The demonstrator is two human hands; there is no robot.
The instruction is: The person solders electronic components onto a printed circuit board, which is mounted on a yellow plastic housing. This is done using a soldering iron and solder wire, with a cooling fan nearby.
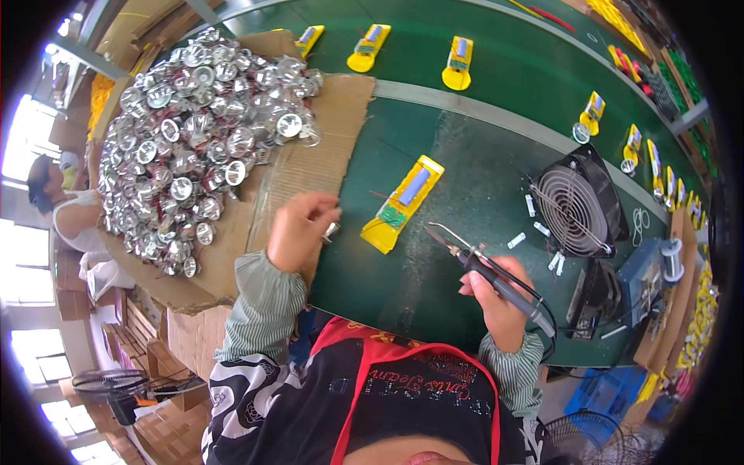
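Note:
My right hand [500, 302] is closed round the grey handle of a soldering iron [496, 280]. A thin bent metal tube runs along the iron, and both tips point left toward a yellow plastic housing [403, 204]. This housing lies on the green bench with a blue-violet cylindrical cell, a small green circuit board and thin wires in it. Left of it, my left hand [301, 230] has its fingers curled together. A small silvery lamp cup [332, 231] shows at the fingertips, mostly hidden by the hand.
A heap of silvery lamp cups [182, 147] sits on cardboard [333, 116] at the left. Yellow housings [457, 63] line the green belt beyond. At the right are a black fan [577, 205], small white pieces [517, 240] and a solder spool [672, 260]. Another person [74, 205] is far left.

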